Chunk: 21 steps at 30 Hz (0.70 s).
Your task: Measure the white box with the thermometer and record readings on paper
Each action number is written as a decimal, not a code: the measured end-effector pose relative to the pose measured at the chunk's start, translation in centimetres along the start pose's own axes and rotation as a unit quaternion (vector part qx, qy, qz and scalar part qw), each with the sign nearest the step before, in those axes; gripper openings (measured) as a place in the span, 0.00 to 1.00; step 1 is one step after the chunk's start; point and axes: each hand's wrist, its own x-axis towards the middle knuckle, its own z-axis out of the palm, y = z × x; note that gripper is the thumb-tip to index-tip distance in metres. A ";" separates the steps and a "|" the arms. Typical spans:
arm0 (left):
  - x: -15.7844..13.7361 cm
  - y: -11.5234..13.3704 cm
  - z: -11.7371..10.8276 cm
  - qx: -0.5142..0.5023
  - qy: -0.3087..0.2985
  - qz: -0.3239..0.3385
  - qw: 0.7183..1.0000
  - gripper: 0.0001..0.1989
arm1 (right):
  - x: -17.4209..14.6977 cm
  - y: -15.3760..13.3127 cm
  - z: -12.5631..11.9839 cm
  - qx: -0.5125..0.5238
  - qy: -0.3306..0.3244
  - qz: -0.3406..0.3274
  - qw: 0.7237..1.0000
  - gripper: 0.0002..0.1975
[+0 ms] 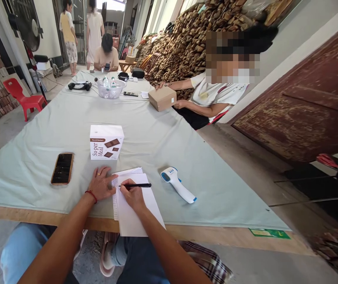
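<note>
One black pen (140, 185) held in right hand (133, 197), over paper (137, 225).

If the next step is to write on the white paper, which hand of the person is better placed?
Probably the right hand: it holds the black pen over the white paper. The left hand has no pen and lies palm down at the paper's left side.

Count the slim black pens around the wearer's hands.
1: the slim black pen in the right hand, over the white rectangular paper. Others could be hidden beneath the paper.
</note>
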 end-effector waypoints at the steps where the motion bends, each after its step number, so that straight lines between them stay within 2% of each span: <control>1: -0.1 0.0 0.0 -0.002 0.000 -0.002 1.000 0.27 | 0.0 0.0 0.0 -0.007 -0.001 -0.009 1.000 0.08; 6: -0.4 -0.3 0.2 0.001 0.005 -0.005 1.000 0.28 | 0.1 0.5 0.2 -0.048 -0.001 -0.067 0.997 0.09; 15: -0.7 -0.8 0.8 0.005 0.016 -0.014 1.000 0.29 | 0.6 1.9 0.6 -0.055 -0.027 -0.071 0.996 0.10; 21: -0.4 -0.7 0.3 0.006 0.003 -0.022 1.000 0.29 | 0.6 0.4 0.0 -0.007 -0.018 -0.106 0.994 0.11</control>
